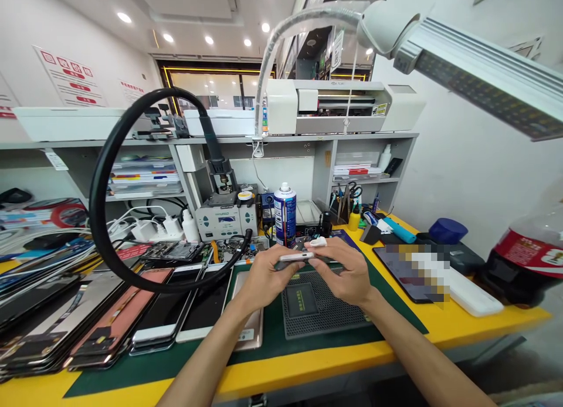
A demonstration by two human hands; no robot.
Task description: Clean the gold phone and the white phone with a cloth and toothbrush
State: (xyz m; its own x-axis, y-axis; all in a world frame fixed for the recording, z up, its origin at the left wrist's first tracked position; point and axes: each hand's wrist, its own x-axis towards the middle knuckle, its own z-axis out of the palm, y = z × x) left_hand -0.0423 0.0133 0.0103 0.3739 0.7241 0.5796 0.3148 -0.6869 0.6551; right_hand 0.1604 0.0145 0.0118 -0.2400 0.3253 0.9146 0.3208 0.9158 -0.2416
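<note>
Both my hands hold a thin smartphone (295,257) edge-on over the work mat, its end with a port-like slot facing me. My left hand (269,273) closes on its left side, thumb below and fingers above. At the other side my right hand (345,272) grips it between thumb and fingers, and a white wrap (318,242) covers one fingertip. The phone's broad faces are mostly hidden at this angle. Beneath the hands lies a dark perforated repair pad (325,319) on a green mat (277,341).
Phones and phone parts (160,304) line the left of the yellow table (308,369). A black hose (99,207) arches from a hot-air station (226,219). Behind my hands stands a blue spray can (285,213). At right are a dark tablet-like panel (400,272) and a cola bottle (528,254).
</note>
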